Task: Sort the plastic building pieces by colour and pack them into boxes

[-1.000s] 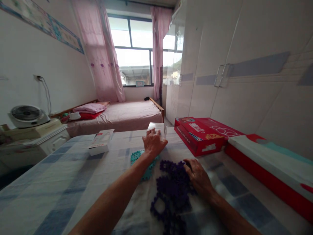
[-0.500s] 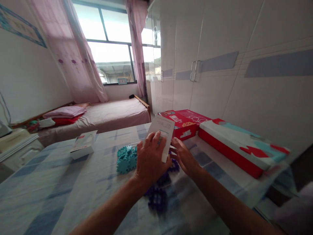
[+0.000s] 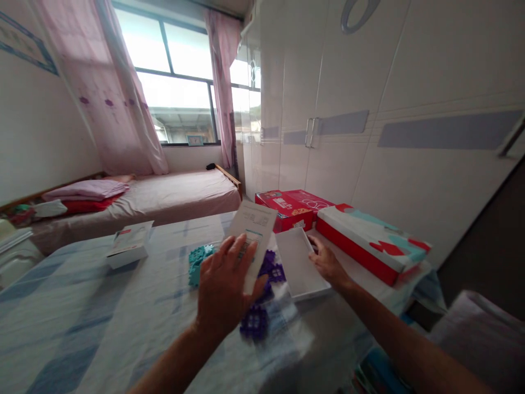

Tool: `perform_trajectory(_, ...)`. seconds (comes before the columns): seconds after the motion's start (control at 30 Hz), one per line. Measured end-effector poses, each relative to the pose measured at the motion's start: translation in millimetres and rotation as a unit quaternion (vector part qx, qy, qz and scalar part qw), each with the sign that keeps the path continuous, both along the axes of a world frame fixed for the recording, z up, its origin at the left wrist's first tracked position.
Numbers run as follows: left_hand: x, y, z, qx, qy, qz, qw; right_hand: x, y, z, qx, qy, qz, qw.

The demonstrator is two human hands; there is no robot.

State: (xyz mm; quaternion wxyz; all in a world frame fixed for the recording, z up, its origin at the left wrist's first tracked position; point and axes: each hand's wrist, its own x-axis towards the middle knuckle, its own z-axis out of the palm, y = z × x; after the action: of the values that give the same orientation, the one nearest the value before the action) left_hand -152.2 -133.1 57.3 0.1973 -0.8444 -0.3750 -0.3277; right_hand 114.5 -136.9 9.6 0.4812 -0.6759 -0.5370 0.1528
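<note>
My left hand [image 3: 225, 284] grips a flat pale box part [image 3: 256, 219] with printed text, its fingers over the printed face. My right hand [image 3: 326, 260] pinches the right edge of a shallow white open tray [image 3: 301, 260], which shows a bare inside. Purple notched pieces [image 3: 254, 323] lie between and below the two box parts, partly covered by my left hand. Turquoise notched pieces [image 3: 197, 265] sit just left of my left hand.
A small white box [image 3: 130, 246] stands on the left of the cloth-covered table [image 3: 82, 323]. A red box [image 3: 287, 208] and a long white-and-red box [image 3: 369, 241] lie at the back right. A bed [image 3: 172, 191] and cupboards [image 3: 348, 82] are beyond.
The white tray has come into view at the right, apart from the printed part, with my right hand now gripping its edge. The view has shifted a little to the right.
</note>
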Motion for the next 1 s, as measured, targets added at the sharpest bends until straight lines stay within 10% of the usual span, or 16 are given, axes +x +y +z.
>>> perform_trajectory(0.23,-86.9,45.5,-29.0,-0.046,-0.004,0.191,0.981,93.8,-3.5,2.9,-0.092,-0.132,0.007,0.987)
perform_trajectory(0.5,-141.3,46.0,-66.2,-0.088,0.061,0.262,0.959,114.0,29.6,3.4,-0.098,-0.224,-0.031,0.969)
perform_trajectory(0.77,-138.7,33.3,-69.6,-0.116,0.077,0.244,0.96,11.8,12.9,21.7,0.006,-0.278,0.022,0.96)
perform_trajectory(0.87,-110.1,26.3,-53.2,-0.115,0.059,0.158,0.979,-38.7,17.5,11.4,-0.02,-0.262,0.176,0.949)
perform_trajectory(1.0,-52.2,16.7,-47.3,-0.186,0.065,-0.011,0.98,-76.6,48.5,-11.0,-0.112,-0.241,0.177,0.948)
